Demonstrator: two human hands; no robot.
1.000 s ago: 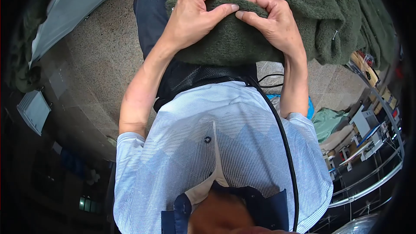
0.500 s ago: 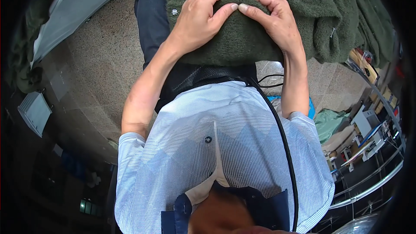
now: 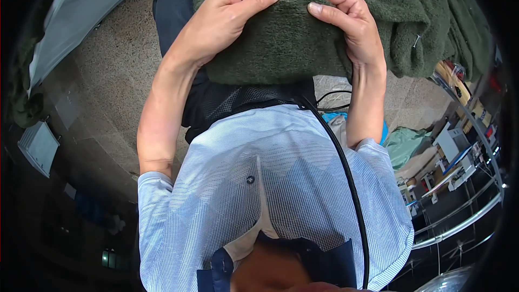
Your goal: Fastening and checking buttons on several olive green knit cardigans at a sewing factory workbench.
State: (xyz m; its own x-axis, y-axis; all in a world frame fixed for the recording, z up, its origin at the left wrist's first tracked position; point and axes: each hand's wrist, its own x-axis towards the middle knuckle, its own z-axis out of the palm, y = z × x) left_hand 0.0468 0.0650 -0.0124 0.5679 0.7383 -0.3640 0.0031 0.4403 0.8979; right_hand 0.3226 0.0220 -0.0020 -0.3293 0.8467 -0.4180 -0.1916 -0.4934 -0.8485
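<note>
Dark green knitted fabric [image 3: 281, 48] lies across my lap and spreads to the far right. My left hand [image 3: 232, 11] pinches a fold of it between thumb and fingers. A short way to the right, my right hand [image 3: 346, 19] grips the same fold, thumb on the near side and fingers behind. The knit is stretched between the two thumbs, with a small pale spot showing there. A small shiny metal pin [image 3: 416, 40] sticks in the knit to the right of my right hand.
A black cable [image 3: 348, 167] runs down over my shirt. At the right are a metal rail [image 3: 459, 232], a cluttered rack of parts [image 3: 454, 148] and a green cloth [image 3: 405, 148] on the floor. A pale grey panel [image 3: 70, 16] slants at the upper left.
My hands have moved apart, the left one shifting left and slightly away, and the fabric between them is now spread. The shiny round piece left of my hand is no longer seen.
</note>
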